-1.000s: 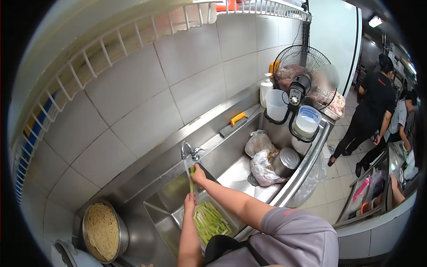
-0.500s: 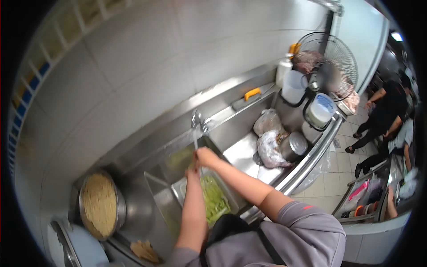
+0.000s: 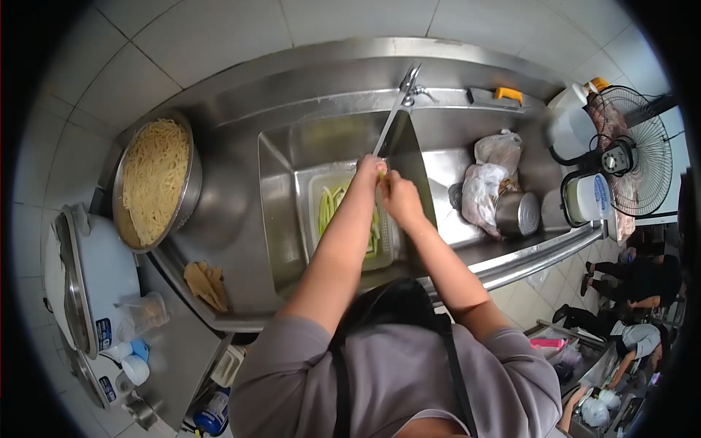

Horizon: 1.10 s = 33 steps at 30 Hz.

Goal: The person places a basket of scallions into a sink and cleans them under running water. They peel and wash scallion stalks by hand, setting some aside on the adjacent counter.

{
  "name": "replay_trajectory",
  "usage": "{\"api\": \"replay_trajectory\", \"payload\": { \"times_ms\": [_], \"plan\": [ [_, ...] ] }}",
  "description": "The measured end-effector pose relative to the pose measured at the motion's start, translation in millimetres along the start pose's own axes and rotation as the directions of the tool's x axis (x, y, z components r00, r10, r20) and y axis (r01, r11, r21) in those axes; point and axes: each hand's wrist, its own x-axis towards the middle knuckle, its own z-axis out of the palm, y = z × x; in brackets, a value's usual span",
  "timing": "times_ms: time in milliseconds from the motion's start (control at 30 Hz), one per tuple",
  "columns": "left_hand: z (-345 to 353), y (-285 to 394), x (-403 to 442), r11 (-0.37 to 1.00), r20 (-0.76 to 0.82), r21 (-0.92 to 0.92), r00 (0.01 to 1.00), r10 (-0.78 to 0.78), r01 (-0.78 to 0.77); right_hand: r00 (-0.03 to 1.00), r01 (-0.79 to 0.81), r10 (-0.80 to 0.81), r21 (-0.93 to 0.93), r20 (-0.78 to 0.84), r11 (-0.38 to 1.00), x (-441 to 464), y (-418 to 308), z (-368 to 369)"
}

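Note:
Running water falls from the faucet onto my left hand, whose fingers are closed. Right beside it my right hand is closed too. Between them shows a small bit of green stalk, mostly hidden by the fingers. Below, in the deep sink basin, a pale tray holds green cut stalks. My left forearm covers part of that tray.
A metal bowl of noodles stands at the left. Plastic bags and a metal pot lie in the right basin. A fan is at the right, with co-workers beyond.
The view has turned and tilted down, bringing the left counter and rice-cooker-like appliances into sight. My hands remain together under the water, with the stalk now mostly hidden.

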Motion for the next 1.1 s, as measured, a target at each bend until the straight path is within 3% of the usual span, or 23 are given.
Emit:
{"api": "replay_trajectory", "payload": {
  "times_ms": [33,67,133,167,200,233,300,333,400,433,467,500,567,600,667,767,800,933,1033,1100],
  "plan": [
    [-2.6,2.7,-14.9,0.998,-0.006,0.0,0.998,-0.058,0.058,1.0,0.002,-0.002,0.027,-0.01,1.0,-2.7,4.4,-0.2],
    [-7.9,6.9,-12.9,0.987,-0.126,0.144,0.988,0.089,-0.071,1.0,-0.003,0.003,0.087,0.0,0.996,-2.9,3.7,-4.0],
    [-24.0,13.0,-2.7,0.852,-0.287,0.462,0.867,0.407,-0.247,0.998,0.02,-0.025,0.088,0.057,0.996,-4.6,-13.3,-20.7],
    [-31.2,14.5,3.3,0.735,-0.315,0.615,0.767,0.559,-0.284,0.996,0.029,-0.037,0.086,0.082,0.996,-4.7,-19.3,-29.2],
    [-44.5,21.8,4.6,0.638,-0.254,0.713,0.741,0.621,-0.29,0.995,0.044,-0.053,0.101,0.086,0.994,1.6,-18.7,-34.1],
    [-50.6,25.8,-13.7,0.565,-0.183,0.809,0.844,0.504,-0.162,0.993,0.109,-0.116,0.173,0.032,0.979,15.8,3.5,-21.6],
    [-44.5,33.6,-66.1,0.316,-0.104,0.948,0.974,0.202,0.036,0.995,0.055,-0.069,0.192,0.066,0.98,53.2,22.5,-12.3],
    [-54.7,27.6,-59.8,0.225,-0.076,0.974,0.928,0.364,-0.009,0.991,0.044,-0.065,0.173,0.116,0.984,72.1,31.9,-5.5],
    [-71.3,37.1,-38.9,-0.176,0.127,0.983,0.89,0.437,-0.054,0.992,0.049,-0.072,0.212,0.103,0.976,96.7,33.9,5.7],
    [-70.3,42.2,-40.8,-0.369,0.234,0.927,0.867,0.44,-0.064,0.935,-0.203,0.122,0.22,0.333,0.954,105.4,20.2,-1.6],
    [-62.2,47.6,-39.4,-0.389,0.152,0.918,0.842,0.517,0.073,0.91,-0.193,0.066,0.277,0.41,0.941,113.5,26.4,8.5],
    [-55.0,48.3,-48.7,-0.297,0.329,0.933,0.809,0.486,-0.201,0.878,-0.183,0.001,0.333,0.479,0.925,122.0,34.9,20.4],
    [-43.4,46.4,-67.6,-0.077,0.629,0.723,0.607,0.486,-0.687,0.796,-0.227,-0.052,0.377,0.603,0.898,132.3,49.0,37.9],
    [-33.6,44.5,-80.7,0.07,0.585,0.721,0.659,0.473,-0.69,0.75,-0.248,-0.082,0.395,0.656,0.885,136.1,50.4,43.6],
    [-16.8,34.7,-107.5,0.36,0.509,0.673,0.757,0.41,-0.646,0.799,-0.298,-0.047,0.463,0.6,0.835,125.5,42.8,43.8],
    [-1.8,20.9,-127.8,0.458,0.278,0.719,0.821,0.499,-0.522,0.875,-0.296,0.015,0.511,0.483,0.807,120.2,48.2,50.8],
    [-3.4,22.4,-120.8,0.533,0.299,0.658,0.834,0.464,-0.533,0.895,-0.308,0.046,0.54,0.443,0.783,113.5,48.7,52.4],
    [-2.7,11.7,-101.3,0.545,0.26,0.624,0.806,0.531,-0.56,0.937,-0.337,0.12,0.762,0.328,0.553,98.6,56.0,65.2],
    [-6.9,3.2,-82.6,0.502,0.325,0.502,0.692,0.645,-0.704,0.939,-0.339,0.197,0.858,0.282,0.386,89.8,50.7,73.0],
    [-8.1,-4.5,-73.9,0.432,0.235,0.537,0.62,0.748,-0.725,0.932,-0.343,0.243,0.873,0.269,0.346,88.2,50.8,81.0]
  ]
}}
